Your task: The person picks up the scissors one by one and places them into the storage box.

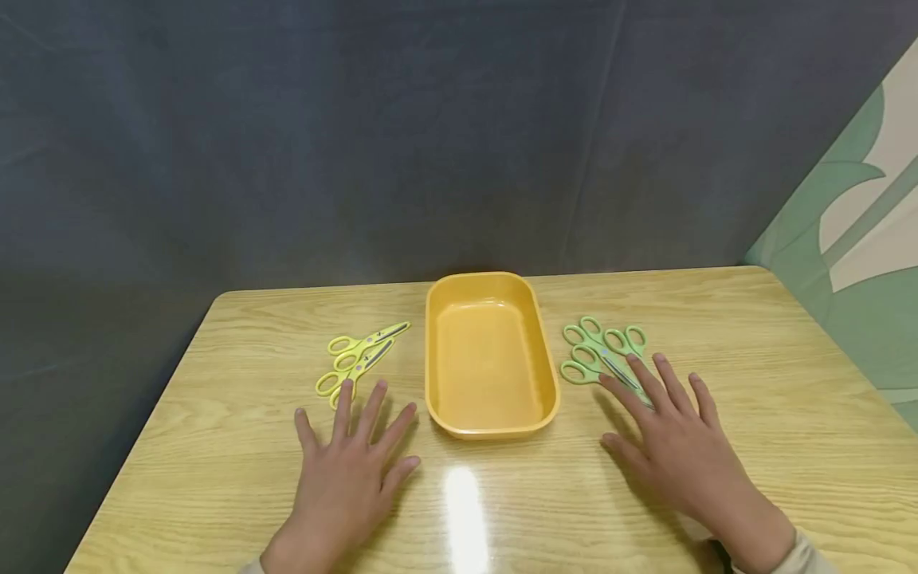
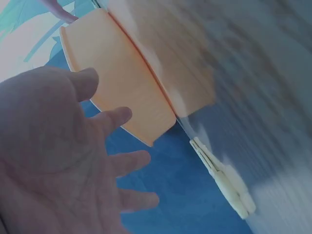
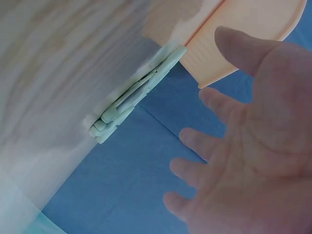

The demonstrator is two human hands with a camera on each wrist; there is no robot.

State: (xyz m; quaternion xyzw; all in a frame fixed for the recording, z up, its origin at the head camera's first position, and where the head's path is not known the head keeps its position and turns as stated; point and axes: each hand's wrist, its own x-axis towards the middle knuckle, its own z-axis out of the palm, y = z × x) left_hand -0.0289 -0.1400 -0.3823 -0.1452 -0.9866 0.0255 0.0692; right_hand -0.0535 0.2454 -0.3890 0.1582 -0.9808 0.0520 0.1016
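Head view: your left hand [image 1: 347, 474], palm down, fingers spread, grip released, hovers over bench [image 1: 208, 478] near yellow scissors [image 1: 368, 340]; your right hand [image 1: 677, 446], likewise spread, grip released, by green scissors [image 1: 597, 344]. Farther out, between scissors groups, orange tray [image 1: 492, 367].

A dark blue-grey, faintly creased backdrop [image 1: 402, 135], probably fabric, fills the upper frame and left edge. At far right, a beige surface patterned with large green leaves [image 1: 861, 215]. Below, a pale wood-grain table [image 1: 746, 359] with rounded back corners; white glare [image 1: 466, 518] at bottom centre.
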